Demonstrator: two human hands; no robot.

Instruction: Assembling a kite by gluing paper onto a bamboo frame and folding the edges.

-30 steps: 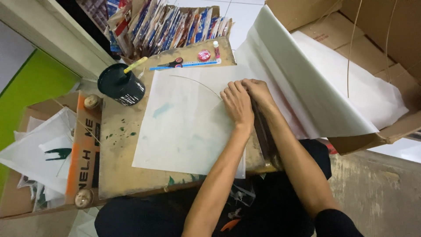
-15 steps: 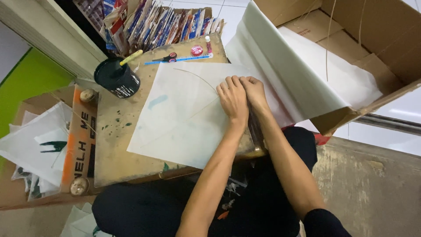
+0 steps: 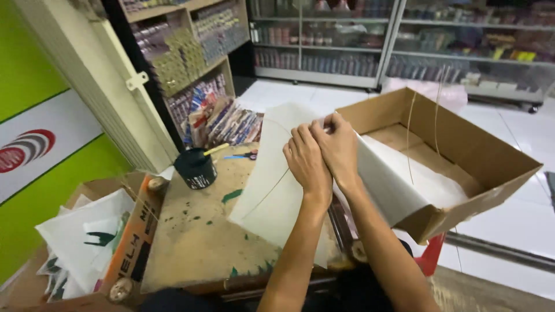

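A large white paper sheet [image 3: 263, 193] with a thin curved line across it slants up from the paint-spotted wooden board [image 3: 193, 245]. My left hand [image 3: 306, 163] and my right hand [image 3: 338, 149] sit side by side at the sheet's raised right edge. The fingers of both curl over that edge and grip it. Below my hands the sheet's lower part still rests on the board.
A black cup with a brush [image 3: 195, 167] stands at the board's far left, and a blue tool [image 3: 243, 156] lies beside it. An open cardboard box [image 3: 480, 159] holding white sheets is on the right. Loose white papers [image 3: 87, 237] lie left. Stocked shelves [image 3: 191, 58] stand behind.
The view has tilted up toward the shelves. My hands, which pressed the sheet flat on the board, have lifted its right edge, so the sheet now slants upward.
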